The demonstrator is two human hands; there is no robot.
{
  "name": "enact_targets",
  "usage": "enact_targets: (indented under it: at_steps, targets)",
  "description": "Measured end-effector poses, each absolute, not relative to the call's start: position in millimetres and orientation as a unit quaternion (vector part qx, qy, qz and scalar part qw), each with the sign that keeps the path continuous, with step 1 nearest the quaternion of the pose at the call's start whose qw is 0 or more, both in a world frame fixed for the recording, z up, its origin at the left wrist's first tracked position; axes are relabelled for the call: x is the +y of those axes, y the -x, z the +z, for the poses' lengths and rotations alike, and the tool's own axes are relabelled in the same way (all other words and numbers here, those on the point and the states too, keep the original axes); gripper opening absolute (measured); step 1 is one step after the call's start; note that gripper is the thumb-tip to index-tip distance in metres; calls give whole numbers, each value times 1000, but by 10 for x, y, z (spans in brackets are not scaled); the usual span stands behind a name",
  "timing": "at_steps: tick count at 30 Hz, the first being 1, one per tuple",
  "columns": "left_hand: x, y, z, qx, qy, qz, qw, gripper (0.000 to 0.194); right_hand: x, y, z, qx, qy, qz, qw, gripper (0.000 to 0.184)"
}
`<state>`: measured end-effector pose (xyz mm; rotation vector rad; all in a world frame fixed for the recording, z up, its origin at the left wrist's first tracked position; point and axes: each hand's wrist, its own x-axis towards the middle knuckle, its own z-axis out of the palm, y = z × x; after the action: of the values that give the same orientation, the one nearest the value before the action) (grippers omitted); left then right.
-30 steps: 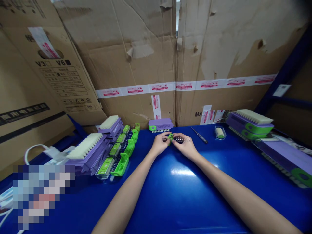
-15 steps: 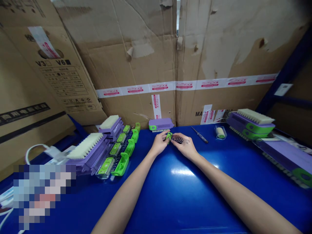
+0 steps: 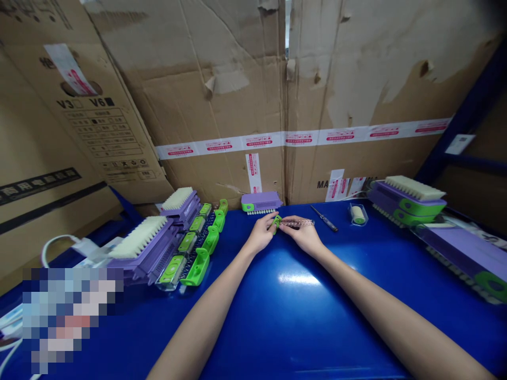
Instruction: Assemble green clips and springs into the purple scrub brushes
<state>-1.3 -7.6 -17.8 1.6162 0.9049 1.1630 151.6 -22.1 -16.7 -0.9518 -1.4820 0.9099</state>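
Note:
My left hand (image 3: 261, 233) is closed on a small green plastic part (image 3: 278, 222), held upright between thumb and fingers. In my right hand (image 3: 304, 236) a metal coil spring (image 3: 299, 222) is pinched; it lies sideways, one end close against the green part. Whether the spring is seated in the part is too small to tell. Both hands meet just above the blue table (image 3: 277, 316). Behind them is a purple and green brush body (image 3: 261, 201), bristles down. A screwdriver (image 3: 324, 218) lies right of my right hand.
At left stand purple brush bodies with white bristles (image 3: 140, 237), beside a row of clear-sided green parts (image 3: 173, 270), springs and green end caps (image 3: 197, 267). On the right are a small clear-and-green piece (image 3: 358, 215) and stacked purple brushes (image 3: 412, 200). Cardboard (image 3: 222, 105) walls the back.
My right hand has shifted slightly right, and the spring now looks longer and thinner, reaching further right. The green part in my left hand has tilted and moved slightly right.

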Motion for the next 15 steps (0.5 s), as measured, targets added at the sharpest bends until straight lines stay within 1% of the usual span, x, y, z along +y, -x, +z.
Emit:
enact_targets:
  at_steps: [7,15]
  targets:
    - [-45,28,-194,381,-644,469,470,51,-199,-1536,-143,-595,413,433,537,30]
    - [-2,41,-242,379,-619,494,479,46,-173,-1545,-182,-620,402,421,527,28]
